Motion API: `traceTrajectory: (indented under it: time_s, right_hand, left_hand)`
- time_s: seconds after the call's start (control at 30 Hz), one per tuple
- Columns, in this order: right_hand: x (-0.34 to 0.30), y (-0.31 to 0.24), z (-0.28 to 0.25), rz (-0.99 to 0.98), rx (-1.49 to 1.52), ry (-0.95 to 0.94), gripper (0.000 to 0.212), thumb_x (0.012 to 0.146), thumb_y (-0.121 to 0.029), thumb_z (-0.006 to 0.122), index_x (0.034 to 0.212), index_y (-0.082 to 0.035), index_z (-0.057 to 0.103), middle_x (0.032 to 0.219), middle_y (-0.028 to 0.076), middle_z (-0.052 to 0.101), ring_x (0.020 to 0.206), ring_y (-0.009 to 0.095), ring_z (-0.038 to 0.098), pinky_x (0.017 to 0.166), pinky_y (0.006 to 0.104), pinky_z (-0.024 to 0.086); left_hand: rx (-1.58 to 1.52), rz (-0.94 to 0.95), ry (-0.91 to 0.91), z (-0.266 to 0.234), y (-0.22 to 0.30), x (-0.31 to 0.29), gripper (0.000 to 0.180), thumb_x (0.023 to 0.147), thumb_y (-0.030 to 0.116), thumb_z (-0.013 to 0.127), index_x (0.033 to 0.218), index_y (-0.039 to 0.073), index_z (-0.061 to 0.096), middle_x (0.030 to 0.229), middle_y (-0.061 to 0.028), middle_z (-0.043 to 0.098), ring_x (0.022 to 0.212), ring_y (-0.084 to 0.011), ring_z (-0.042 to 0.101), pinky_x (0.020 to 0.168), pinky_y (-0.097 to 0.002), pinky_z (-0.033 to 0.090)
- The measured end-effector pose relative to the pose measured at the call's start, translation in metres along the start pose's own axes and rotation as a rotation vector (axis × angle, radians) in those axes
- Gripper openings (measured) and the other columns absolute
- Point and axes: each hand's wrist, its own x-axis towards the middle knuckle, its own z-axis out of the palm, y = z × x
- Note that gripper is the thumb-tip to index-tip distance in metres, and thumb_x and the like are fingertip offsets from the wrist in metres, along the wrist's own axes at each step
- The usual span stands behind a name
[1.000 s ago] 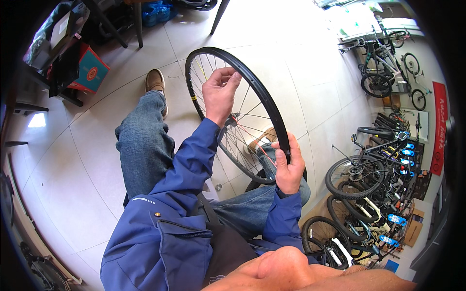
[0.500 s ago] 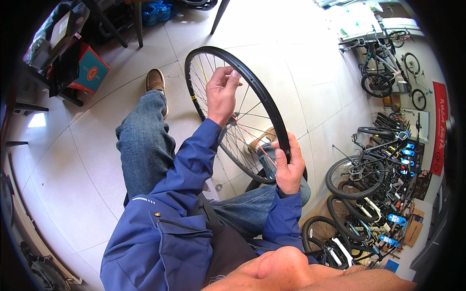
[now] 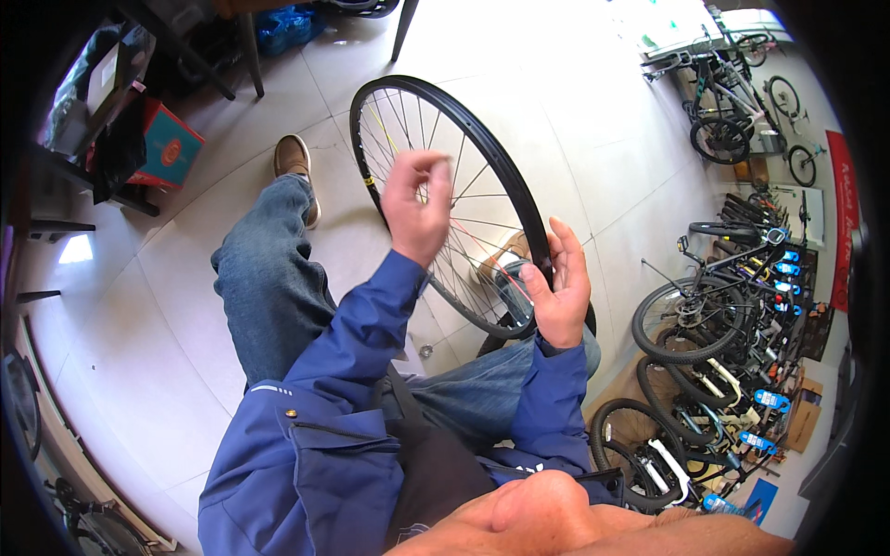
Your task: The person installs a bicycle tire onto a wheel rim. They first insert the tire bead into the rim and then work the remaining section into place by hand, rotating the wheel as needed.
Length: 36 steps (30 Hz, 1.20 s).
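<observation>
A bicycle wheel point(image 3: 478, 135) with a black rim and thin spokes stands tilted in front of me, no tyre visible on its rim. One spoke is red, another yellow-green. My left hand point(image 3: 417, 206) hovers over the spokes, off the rim, with thumb and fingers curled together in a pinch. Blur hides whether anything small sits between its fingertips. On the wheel's near right side, my right hand point(image 3: 563, 295) holds the rim loosely between its thumb and rather straight fingers. The lower rim is close to my bent right leg point(image 3: 477, 400).
Many bicycles point(image 3: 691, 320) crowd the right side, with more at the far right. A red and teal box point(image 3: 171, 146) stands at the left beside dark table legs point(image 3: 252, 56). A small round metal part point(image 3: 426, 351) lies on the tiled floor point(image 3: 148, 343).
My left hand has come away from the upper rim, moving toward me over the spokes. My right hand's fingers have straightened and loosened. The wheel has shifted slightly left and up in view.
</observation>
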Motion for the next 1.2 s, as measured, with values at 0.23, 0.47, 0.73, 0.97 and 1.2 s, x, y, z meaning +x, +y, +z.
traceTrajectory:
  time_s: [0.23,0.47,0.73,0.97,1.2]
  right_hand:
    - [0.008,-0.007,0.001,0.055,0.111,-0.111,0.075,0.099,0.01,0.068,0.168,0.002,0.04,0.147,0.02,0.062,0.124,0.021,0.067,0.102,0.0347,0.059]
    - [-0.016,-0.002,-0.005,0.143,-0.03,-0.086,0.077,0.095,0.006,0.08,0.163,0.002,0.045,0.145,0.018,0.066,0.126,0.021,0.07,0.104,0.0347,0.059]
    - [-0.029,0.006,-0.004,-0.008,-0.138,-0.014,0.051,0.096,0.003,0.081,0.145,0.004,0.065,0.121,0.012,0.079,0.109,0.017,0.078,0.099,0.033,0.061]
    - [-0.025,-0.002,0.009,0.0,-0.098,0.06,0.051,0.095,-0.002,0.084,0.143,-0.001,0.068,0.119,0.014,0.079,0.105,0.022,0.08,0.093,0.0345,0.063]
    - [-0.021,0.01,0.008,-0.058,-0.252,0.049,0.049,0.099,0.001,0.079,0.146,0.002,0.065,0.118,0.011,0.08,0.101,0.017,0.078,0.091,0.0317,0.062]
  left_hand:
    - [0.229,0.233,-0.388,0.011,0.013,-0.038,0.03,0.087,-0.001,0.087,0.115,0.006,0.078,0.113,-0.0111,0.079,0.104,-0.0306,0.075,0.091,-0.0393,0.06]
    - [-0.082,0.092,-0.286,0.016,-0.003,-0.042,0.025,0.092,-0.008,0.084,0.113,0.001,0.077,0.11,-0.0108,0.077,0.098,-0.021,0.073,0.09,-0.0333,0.058]
    - [-0.171,-0.008,-0.25,0.013,-0.008,-0.034,0.014,0.105,0.001,0.076,0.119,-0.001,0.074,0.111,-0.0054,0.069,0.1,-0.0144,0.065,0.093,-0.0301,0.052]
    - [-0.171,-0.107,-0.245,0.013,-0.002,-0.026,0.013,0.11,0.007,0.073,0.119,-0.001,0.072,0.104,-0.001,0.066,0.093,-0.0104,0.061,0.084,-0.0276,0.05]
    - [0.129,-0.147,-0.345,0.008,-0.002,0.0,0.021,0.108,0.007,0.074,0.127,-0.002,0.071,0.113,-0.0067,0.072,0.103,-0.0144,0.067,0.094,-0.0311,0.054]
